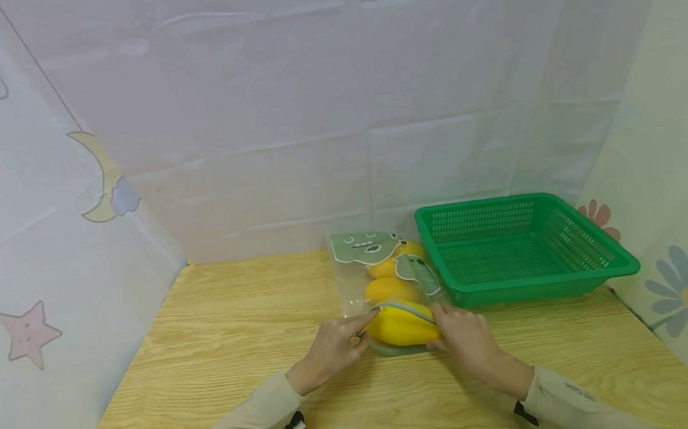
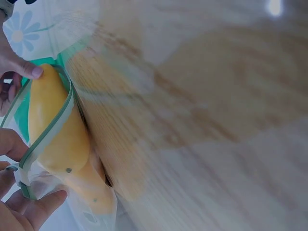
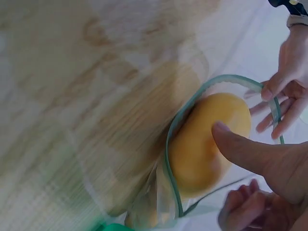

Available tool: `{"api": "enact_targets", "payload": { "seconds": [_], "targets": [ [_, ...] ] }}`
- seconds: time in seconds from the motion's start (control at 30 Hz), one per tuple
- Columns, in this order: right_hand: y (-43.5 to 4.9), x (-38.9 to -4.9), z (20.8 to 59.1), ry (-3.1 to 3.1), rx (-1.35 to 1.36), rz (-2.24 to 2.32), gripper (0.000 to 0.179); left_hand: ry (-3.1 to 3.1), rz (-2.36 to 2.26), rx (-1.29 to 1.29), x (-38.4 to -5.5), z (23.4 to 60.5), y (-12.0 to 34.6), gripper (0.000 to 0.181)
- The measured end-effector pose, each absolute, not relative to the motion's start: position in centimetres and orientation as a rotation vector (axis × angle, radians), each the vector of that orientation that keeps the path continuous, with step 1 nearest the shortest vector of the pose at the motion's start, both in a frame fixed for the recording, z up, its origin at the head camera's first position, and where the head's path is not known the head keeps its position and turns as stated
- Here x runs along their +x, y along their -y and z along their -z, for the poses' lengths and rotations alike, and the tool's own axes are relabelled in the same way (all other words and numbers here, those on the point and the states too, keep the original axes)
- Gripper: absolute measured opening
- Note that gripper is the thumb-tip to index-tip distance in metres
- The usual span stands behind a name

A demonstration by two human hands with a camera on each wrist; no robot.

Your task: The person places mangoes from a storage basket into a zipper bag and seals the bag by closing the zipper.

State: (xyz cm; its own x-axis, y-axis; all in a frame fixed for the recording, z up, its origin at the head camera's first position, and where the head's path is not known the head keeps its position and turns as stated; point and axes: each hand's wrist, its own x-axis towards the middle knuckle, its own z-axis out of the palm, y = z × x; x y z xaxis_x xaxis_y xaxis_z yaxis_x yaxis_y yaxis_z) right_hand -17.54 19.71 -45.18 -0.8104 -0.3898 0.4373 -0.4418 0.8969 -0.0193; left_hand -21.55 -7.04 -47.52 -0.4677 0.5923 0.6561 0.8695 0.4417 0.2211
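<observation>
A clear zip bag [image 1: 351, 290] with a green zip edge and green cartoon print lies on the table, several yellow mangoes inside. The nearest mango [image 1: 401, 326] sits in the bag's open mouth, seen also in the left wrist view as a mango [image 2: 57, 125] framed by the green rim. My left hand [image 1: 332, 350] pinches the rim at the left corner, near the white zip slider [image 2: 21, 175]. At the mouth's right side, my right hand [image 1: 468, 341] holds the mango's end, its thumb [image 3: 240, 149] pressed on the yellow skin and its fingers curled beyond the rim.
A green plastic basket [image 1: 531, 286] with slotted sides stands right beside the bag, at the back right. The wooden table [image 1: 253, 299] ends at a pale curtain [image 1: 291, 178] behind, with patterned cloth on both sides.
</observation>
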Motion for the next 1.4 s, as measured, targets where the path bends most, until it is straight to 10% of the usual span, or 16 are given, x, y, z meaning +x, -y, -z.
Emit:
{"api": "enact_targets", "payload": {
  "seconds": [1.03, 1.4],
  "targets": [
    [-23.5, -17.7, 43.7, 2.659, 0.599, -0.133, 0.030, 2.325, 0.740, -1.397, -21.9, 46.1, 8.6, 0.071],
    [-24.3, -18.5, 41.4, 2.539, 0.593, -0.160, 0.029, 2.165, 0.723, -1.323, -22.8, 45.1, 8.9, 0.052]
  ]
}}
